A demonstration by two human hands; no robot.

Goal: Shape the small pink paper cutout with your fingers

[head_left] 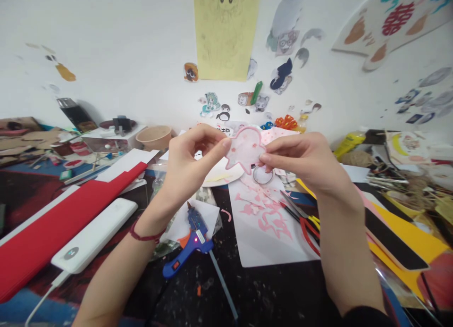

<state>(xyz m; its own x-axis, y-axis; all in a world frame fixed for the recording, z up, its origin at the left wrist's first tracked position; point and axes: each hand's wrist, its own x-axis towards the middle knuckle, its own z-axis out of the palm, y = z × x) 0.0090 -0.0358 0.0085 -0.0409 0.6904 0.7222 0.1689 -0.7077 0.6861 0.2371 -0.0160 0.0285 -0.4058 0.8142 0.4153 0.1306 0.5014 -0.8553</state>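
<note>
Held up in front of me is a small pale pink cutout (pixel 244 148) with a darker pink outline, wavy edges and a few reddish marks. My left hand (pixel 201 150) pinches its left edge between thumb and fingers. At its lower right edge, the thumb and fingers of my right hand (pixel 300 157) are closed on it too. Just under the right fingertips shows a round ring-shaped thing (pixel 263 175); whether it touches the hand I cannot tell. Below lies a white sheet (pixel 255 251) with pink paper scraps (pixel 274 221) on it.
A blue glue gun (pixel 193 247) with its glue stick lies at centre, its light lit. Scissors (pixel 307 228) rest right of the sheet. A white power bank (pixel 95 235) and red strip (pixel 74 213) lie left. A phone-like black slab (pixel 396 239) sits right.
</note>
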